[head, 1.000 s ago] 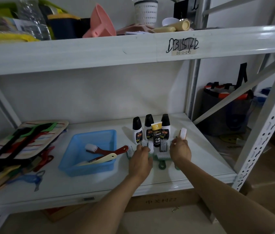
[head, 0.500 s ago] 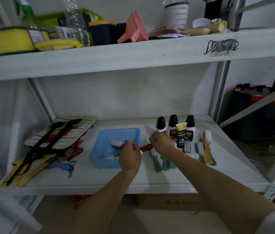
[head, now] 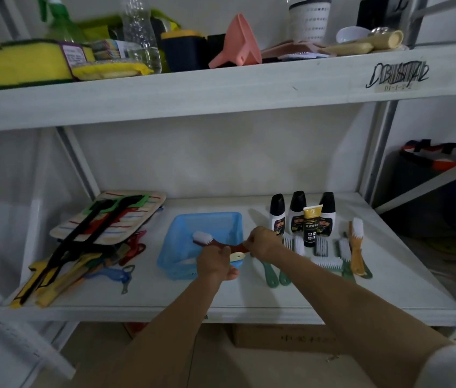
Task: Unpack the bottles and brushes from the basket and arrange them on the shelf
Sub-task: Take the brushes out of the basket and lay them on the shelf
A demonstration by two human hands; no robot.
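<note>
A blue plastic basket (head: 182, 233) sits mid-shelf. Over it lies a dark red brush (head: 210, 241) with white bristles at its left end. My right hand (head: 263, 243) pinches the brush's handle end at the basket's right rim. My left hand (head: 217, 263) is closed around the brush's middle, just above a cream brush (head: 236, 256) that pokes out beneath. To the right stand three white bottles with black caps (head: 295, 217) and a yellow-topped black tube (head: 311, 226). Several green-handled brushes (head: 326, 261) and an orange brush (head: 357, 247) lie in front of them.
A pile of hangers and clips on a striped board (head: 109, 219) fills the shelf's left end. The upper shelf (head: 221, 88) carries sponges, a clear bottle and a pink funnel. A slanted metal brace (head: 428, 183) and a dark bag are at the right.
Both hands left the brushes in front of the bottles and moved left to the basket, where they took hold of the dark red brush. The view swung left.
</note>
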